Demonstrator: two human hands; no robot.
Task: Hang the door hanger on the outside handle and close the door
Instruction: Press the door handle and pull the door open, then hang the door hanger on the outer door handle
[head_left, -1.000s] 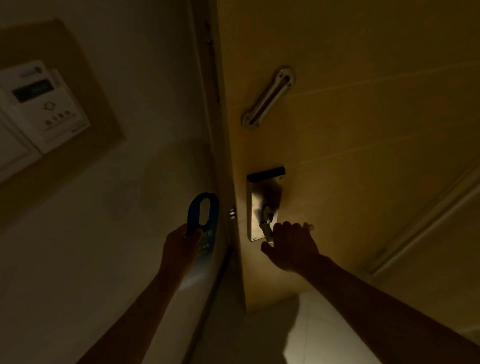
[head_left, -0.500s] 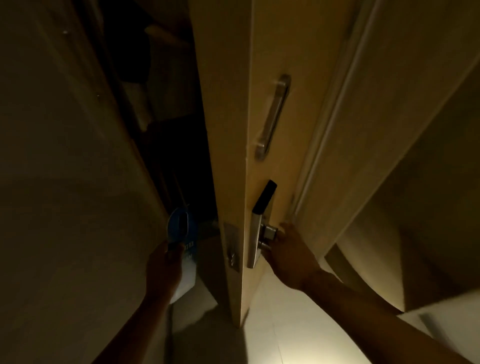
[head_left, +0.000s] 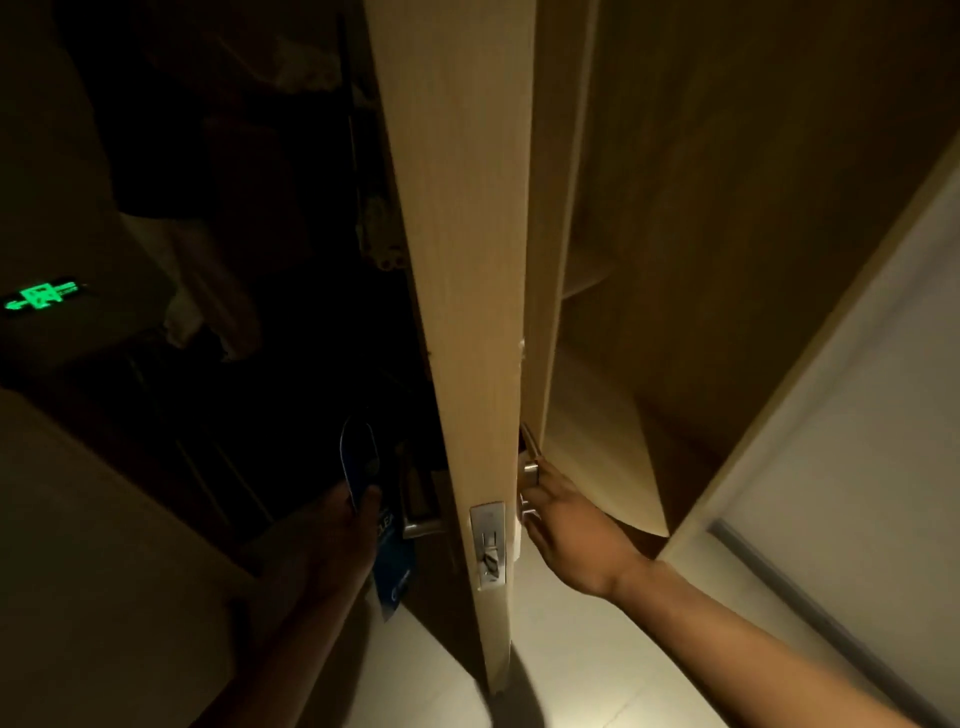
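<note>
The light wooden door (head_left: 462, 260) stands open, its edge facing me with a metal latch plate (head_left: 488, 545). My right hand (head_left: 566, 525) grips the inside handle (head_left: 529, 470) on the door's right side. My left hand (head_left: 343, 525) holds the blue door hanger (head_left: 376, 499) upright in the dark gap left of the door, its loop end up. The outside handle (head_left: 422, 525) is a dim metal lever just right of the hanger, close to it; I cannot tell if they touch.
Beyond the door lies a dark corridor with a glowing green exit sign (head_left: 41, 297) at the left. An open wooden wardrobe (head_left: 675, 312) with a shelf stands right of the door. A pale wall (head_left: 78, 545) fills the lower left, and the tiled floor (head_left: 597, 665) is light.
The door has swung further open, now edge-on to me. My left hand has carried the hanger into the gap, beside the outside handle. My right hand stays on the inside handle.
</note>
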